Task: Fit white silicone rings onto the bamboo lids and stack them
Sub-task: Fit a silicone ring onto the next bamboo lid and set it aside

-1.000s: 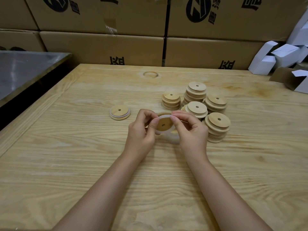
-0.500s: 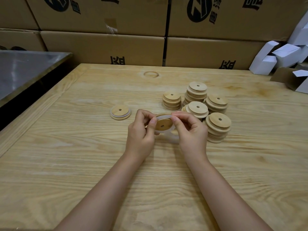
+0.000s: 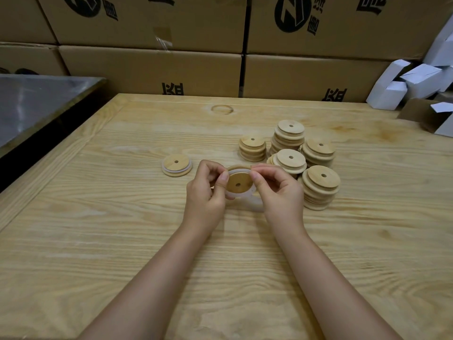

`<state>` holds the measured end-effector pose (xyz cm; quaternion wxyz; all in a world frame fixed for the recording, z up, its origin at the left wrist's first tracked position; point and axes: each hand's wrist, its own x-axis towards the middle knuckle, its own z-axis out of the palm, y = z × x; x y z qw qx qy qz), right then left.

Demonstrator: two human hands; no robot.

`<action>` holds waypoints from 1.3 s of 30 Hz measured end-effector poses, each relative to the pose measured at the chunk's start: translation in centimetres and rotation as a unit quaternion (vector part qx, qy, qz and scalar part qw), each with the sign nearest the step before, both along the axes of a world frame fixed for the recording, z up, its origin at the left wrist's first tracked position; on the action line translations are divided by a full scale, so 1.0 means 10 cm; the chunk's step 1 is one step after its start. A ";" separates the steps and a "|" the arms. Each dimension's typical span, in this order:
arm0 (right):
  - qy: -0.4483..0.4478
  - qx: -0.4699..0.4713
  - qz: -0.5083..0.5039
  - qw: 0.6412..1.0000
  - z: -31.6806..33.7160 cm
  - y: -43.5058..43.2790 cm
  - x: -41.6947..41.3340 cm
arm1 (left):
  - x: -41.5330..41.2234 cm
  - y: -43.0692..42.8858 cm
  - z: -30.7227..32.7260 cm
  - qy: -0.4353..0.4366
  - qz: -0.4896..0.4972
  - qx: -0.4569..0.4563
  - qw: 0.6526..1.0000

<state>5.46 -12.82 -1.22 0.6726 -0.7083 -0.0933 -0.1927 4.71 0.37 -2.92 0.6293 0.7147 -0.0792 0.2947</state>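
Note:
Above the middle of the wooden table, both hands hold one round bamboo lid with a small centre hole, its face tilted toward me. My left hand grips its left edge. My right hand pinches a white silicone ring against the lid's upper right rim; part of the ring sits around the lid and a loop hangs below. A lid with a white ring fitted lies alone to the left. Several stacks of bare bamboo lids stand to the right.
Cardboard boxes wall off the table's far edge. White folded cartons and an open brown box lie at the back right. A steel-topped surface adjoins the table on the left.
The ring has been worked a little further around the lid's rim; my right fingertips shifted along the top edge. Both hands stay in the same place.

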 end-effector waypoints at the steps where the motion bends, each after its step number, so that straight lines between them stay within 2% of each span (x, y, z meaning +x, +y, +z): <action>1: 0.003 -0.007 0.000 1.000 0.00 0.00 0.00 | 0.00 0.00 0.01 0.003 -0.001 -0.005 1.000; 17: 0.005 -0.054 -0.014 0.998 0.04 0.00 -0.01 | -0.03 -0.03 0.15 0.086 -0.007 -0.192 0.978; 21: -0.019 -0.054 -0.022 0.998 0.04 0.01 -0.01 | -0.03 -0.01 0.16 0.103 -0.043 -0.223 0.968; 26: -0.010 0.009 -0.041 0.999 -0.01 -0.01 -0.02 | 0.01 -0.03 0.13 0.126 -0.116 -0.172 0.970; 30: -0.035 -0.008 -0.071 0.997 0.01 -0.06 0.00 | 0.02 -0.06 0.08 0.124 -0.159 -0.104 0.974; 35: -0.080 -0.065 -0.060 0.993 0.01 -0.06 -0.01 | 0.04 -0.06 0.00 0.079 -0.079 -0.004 0.994; 39: -0.121 -0.108 -0.057 0.985 -0.01 -0.04 -0.02 | 0.04 -0.05 0.04 0.058 -0.057 -0.021 0.996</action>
